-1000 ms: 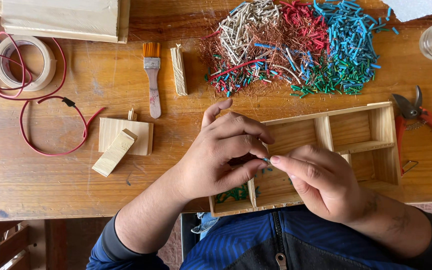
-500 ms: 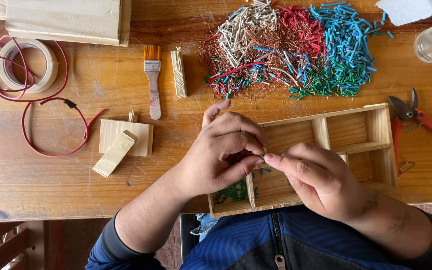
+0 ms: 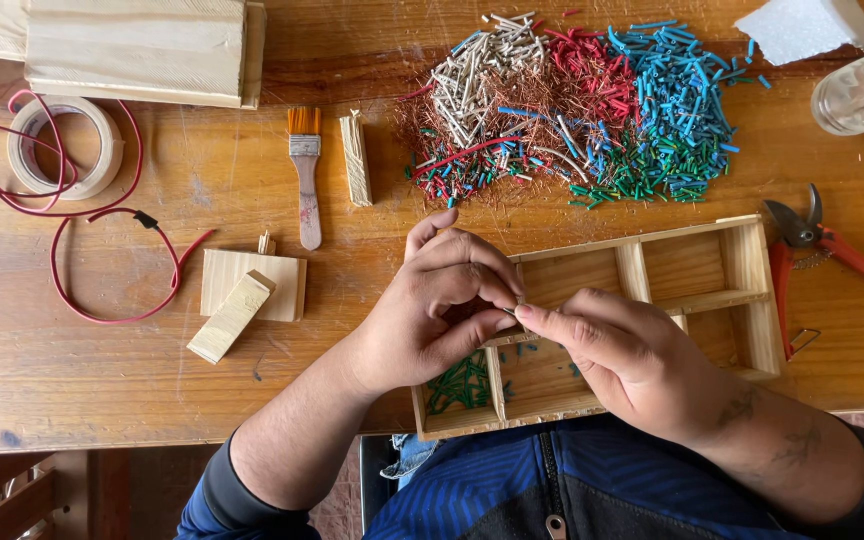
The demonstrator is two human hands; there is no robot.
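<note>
Left hand and right hand meet fingertip to fingertip over wooden divided tray, pinching something tiny between them; too small to identify. Green wire bits in compartment below grip. Mixed wire-scrap pile beyond hands; red pruning snips right of tray.

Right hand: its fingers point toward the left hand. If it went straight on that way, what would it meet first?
The right hand would meet the left hand at once: their fingertips are already together over the wooden tray, apparently pinching a small piece between them. Depth is hard to judge.
</note>
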